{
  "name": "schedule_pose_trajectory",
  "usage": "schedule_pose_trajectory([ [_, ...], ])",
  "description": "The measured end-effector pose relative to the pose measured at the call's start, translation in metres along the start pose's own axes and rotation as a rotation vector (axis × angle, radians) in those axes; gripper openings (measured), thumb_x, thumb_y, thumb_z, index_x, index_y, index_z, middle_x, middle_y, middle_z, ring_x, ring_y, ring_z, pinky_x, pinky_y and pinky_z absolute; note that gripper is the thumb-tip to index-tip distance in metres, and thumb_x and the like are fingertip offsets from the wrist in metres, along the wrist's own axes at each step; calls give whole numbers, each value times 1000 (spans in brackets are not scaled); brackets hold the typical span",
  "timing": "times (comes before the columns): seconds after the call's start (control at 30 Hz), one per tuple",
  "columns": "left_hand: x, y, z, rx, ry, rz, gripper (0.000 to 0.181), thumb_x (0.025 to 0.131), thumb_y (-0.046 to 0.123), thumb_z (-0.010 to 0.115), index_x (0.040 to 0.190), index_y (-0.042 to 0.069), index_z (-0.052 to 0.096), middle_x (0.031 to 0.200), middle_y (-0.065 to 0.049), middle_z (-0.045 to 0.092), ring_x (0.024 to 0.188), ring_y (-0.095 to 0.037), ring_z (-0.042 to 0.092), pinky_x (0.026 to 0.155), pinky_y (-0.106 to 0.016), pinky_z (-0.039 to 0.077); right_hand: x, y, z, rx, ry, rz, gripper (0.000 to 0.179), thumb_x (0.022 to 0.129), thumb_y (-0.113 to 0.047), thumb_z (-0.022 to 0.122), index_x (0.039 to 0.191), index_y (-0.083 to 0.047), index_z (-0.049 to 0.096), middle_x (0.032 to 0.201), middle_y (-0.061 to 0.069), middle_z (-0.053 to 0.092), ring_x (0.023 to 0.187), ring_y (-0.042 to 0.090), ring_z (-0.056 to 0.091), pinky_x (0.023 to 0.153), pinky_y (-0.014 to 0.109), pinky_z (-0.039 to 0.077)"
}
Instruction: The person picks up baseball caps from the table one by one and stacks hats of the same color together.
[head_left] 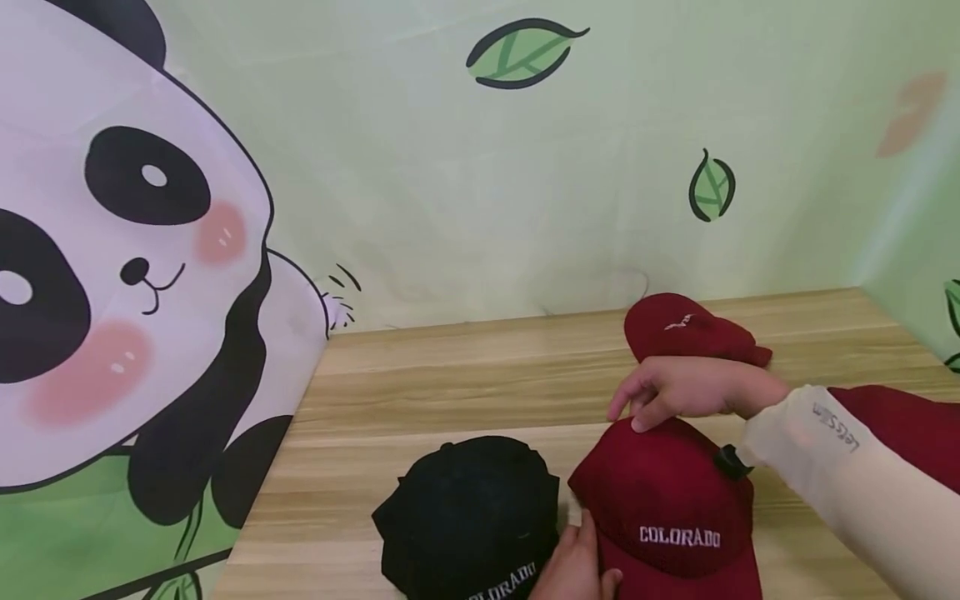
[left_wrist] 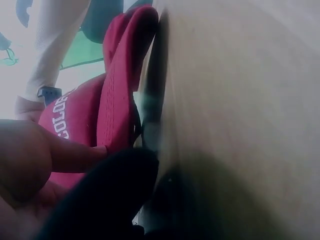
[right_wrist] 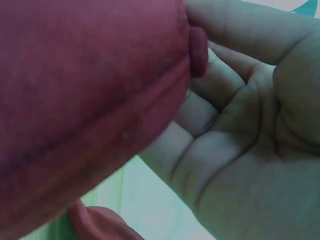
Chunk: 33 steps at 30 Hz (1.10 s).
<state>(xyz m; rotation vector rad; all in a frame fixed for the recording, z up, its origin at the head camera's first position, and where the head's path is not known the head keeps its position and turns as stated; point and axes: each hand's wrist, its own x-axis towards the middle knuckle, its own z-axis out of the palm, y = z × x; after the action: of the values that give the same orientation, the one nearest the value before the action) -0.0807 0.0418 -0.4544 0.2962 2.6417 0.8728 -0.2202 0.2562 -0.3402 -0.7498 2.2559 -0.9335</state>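
Observation:
A dark red baseball cap (head_left: 660,483) with white COLORADO lettering sits on the wooden table, brim toward me. My right hand (head_left: 690,387) holds the top of its crown, thumb on the near side and fingers beyond. In the right wrist view, the fingers (right_wrist: 200,105) curve round the crown beside the cap's top button (right_wrist: 199,52). At the brim's left edge, my left hand (head_left: 573,562) grips the cap, its thumb over the brim. Close to that hand's left lies a black cap (head_left: 472,508), also lettered; its lower part is cut off by the frame.
Another red cap (head_left: 682,329) lies at the back of the table (head_left: 450,375), near the wall. Red cloth (head_left: 900,425) shows behind my right forearm, mostly hidden. A printed backdrop with a panda (head_left: 247,200) rises behind and at the left.

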Motion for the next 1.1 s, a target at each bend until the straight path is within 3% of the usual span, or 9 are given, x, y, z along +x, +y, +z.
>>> schedule_pose_trajectory([
  [0.37,-2,5,-1,35,-29,-14,60,85,28,73,135,7,49,102,-8,53,74,-18,57,65,-32,49,7,7,9,-8,40,-2,21,86,-9,68,107,-11,71,87,0,72,80,13,62,71,28,51],
  [0.83,-3,3,0,42,18,-2,68,83,32,74,139,2,47,117,-13,56,92,-24,62,77,-34,53,10,13,12,-30,76,-10,19,86,-8,68,105,-9,71,90,0,72,83,13,63,71,25,51],
  [1.1,-4,3,1,22,50,7,74,83,33,74,143,4,43,123,-12,55,92,-26,63,78,-36,53,10,15,15,-15,91,-13,21,88,-13,68,108,-8,70,89,0,71,83,14,62,72,25,50],
])
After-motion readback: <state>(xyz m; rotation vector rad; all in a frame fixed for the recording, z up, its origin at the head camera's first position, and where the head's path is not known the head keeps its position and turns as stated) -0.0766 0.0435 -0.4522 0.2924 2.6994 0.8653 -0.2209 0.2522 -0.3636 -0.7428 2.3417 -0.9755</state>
